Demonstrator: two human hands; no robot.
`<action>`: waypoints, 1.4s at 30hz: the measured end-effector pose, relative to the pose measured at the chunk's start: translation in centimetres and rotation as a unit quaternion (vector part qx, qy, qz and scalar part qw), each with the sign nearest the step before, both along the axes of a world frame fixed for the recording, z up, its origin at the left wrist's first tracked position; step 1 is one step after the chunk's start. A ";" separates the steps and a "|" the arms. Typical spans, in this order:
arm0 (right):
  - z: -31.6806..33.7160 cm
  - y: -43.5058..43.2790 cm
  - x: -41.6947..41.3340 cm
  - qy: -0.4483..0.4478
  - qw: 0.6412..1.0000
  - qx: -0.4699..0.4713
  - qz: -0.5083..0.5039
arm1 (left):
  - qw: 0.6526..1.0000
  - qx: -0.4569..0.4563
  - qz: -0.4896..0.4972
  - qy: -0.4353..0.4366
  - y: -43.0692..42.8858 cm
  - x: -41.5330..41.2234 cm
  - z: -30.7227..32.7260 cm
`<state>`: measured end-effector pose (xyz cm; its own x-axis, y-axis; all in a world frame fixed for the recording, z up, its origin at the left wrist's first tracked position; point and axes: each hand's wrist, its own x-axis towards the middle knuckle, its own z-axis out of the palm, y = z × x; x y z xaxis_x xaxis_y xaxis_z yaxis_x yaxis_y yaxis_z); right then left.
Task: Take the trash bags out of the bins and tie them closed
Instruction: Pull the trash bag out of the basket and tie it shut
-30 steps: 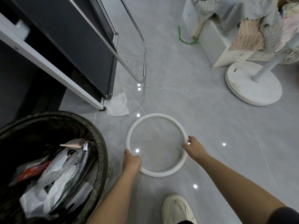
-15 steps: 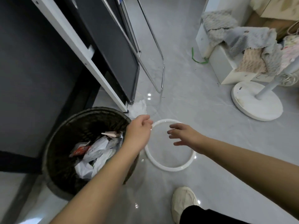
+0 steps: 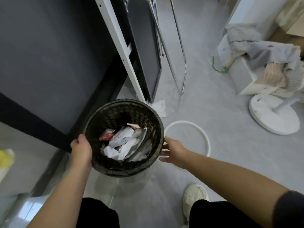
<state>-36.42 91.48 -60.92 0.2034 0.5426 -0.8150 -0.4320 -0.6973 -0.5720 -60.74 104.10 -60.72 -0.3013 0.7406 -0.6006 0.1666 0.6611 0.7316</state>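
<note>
Gripping bin [image 3: 121,170]; red wrapper [image 3: 106,136] print blurred.

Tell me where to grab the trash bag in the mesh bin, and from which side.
Grip the trash bag by its cuff, folded over the rim of the bin, from outside at opposite sides, peeling upward. The white ring lies on the floor, so the cuff looks free. The left hand grips the left rim; the right hand is open beside the right.

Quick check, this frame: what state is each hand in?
Left hand: grips the bin at its left rim.
Right hand: open, fingers spread at the bin's right side, holding nothing.
</note>
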 end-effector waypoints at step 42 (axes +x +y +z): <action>-1.4 -2.5 -7.2 -0.065 0.962 -0.067 -0.257 | 0.981 -0.165 -0.026 -0.095 -3.5 -2.3 -1.0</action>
<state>-43.65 89.01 -62.36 0.5213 0.2352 -0.8203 -0.6709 -0.4811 -0.5643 -63.06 100.64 -61.74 -0.1270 0.5081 -0.8519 0.0879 0.8612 0.5006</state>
